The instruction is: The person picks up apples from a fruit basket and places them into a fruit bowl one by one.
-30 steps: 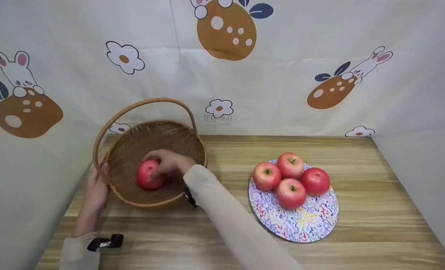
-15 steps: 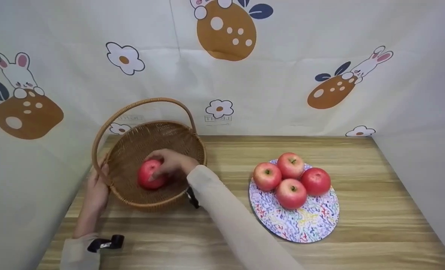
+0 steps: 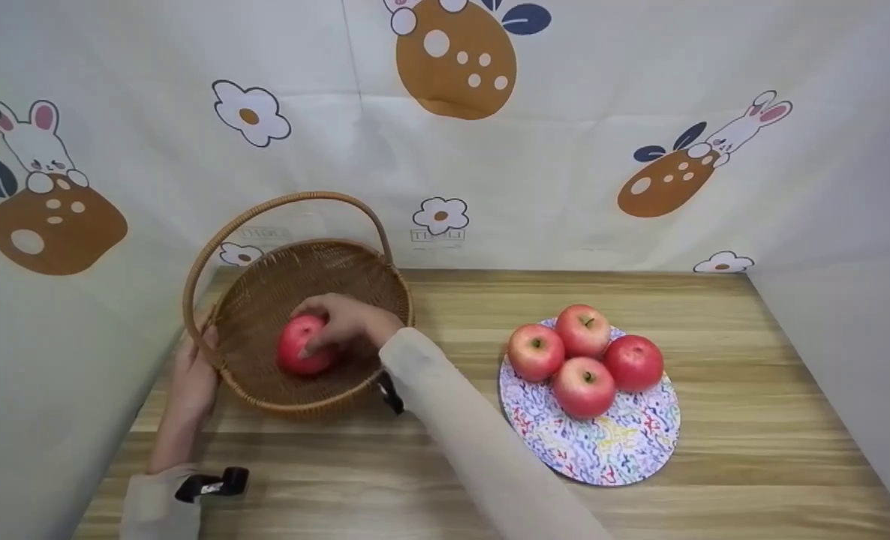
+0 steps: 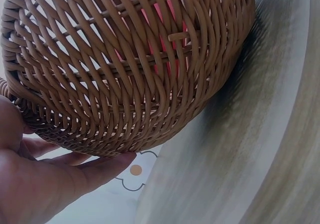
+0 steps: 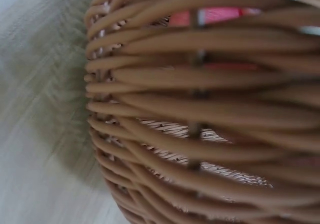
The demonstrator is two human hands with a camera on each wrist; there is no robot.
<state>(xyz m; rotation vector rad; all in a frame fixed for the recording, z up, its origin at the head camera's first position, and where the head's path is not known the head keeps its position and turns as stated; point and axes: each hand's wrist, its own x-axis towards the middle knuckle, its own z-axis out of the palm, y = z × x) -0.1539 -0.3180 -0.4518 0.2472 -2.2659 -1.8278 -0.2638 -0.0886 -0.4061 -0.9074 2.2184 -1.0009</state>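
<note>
In the head view a red apple (image 3: 300, 349) is inside a brown wicker basket (image 3: 254, 394). My right hand (image 3: 346, 319) reaches over the near right rim and grips that apple from above, thumb on its near side. My left hand (image 3: 193, 379) rests against the basket's outer left side, below the base of the handle (image 3: 208, 259). Nearly straight fingers (image 4: 107, 169) of this hand touch the weave in the left wrist view. Red shows through gaps in the wicker there. The right wrist view is filled by the basket wall (image 5: 210, 97), and the right hand is hidden in it.
A round patterned plate (image 3: 602, 450) lies to the right on the wooden table (image 3: 760, 435). Several apples (image 3: 584, 386) are grouped toward its back. A printed cloth (image 3: 550, 180) walls the back and both sides, close behind the basket.
My right hand and the apple in it have shifted slightly right and up in the head view, still inside the basket. The left hand, basket and plate stay practically in place.
</note>
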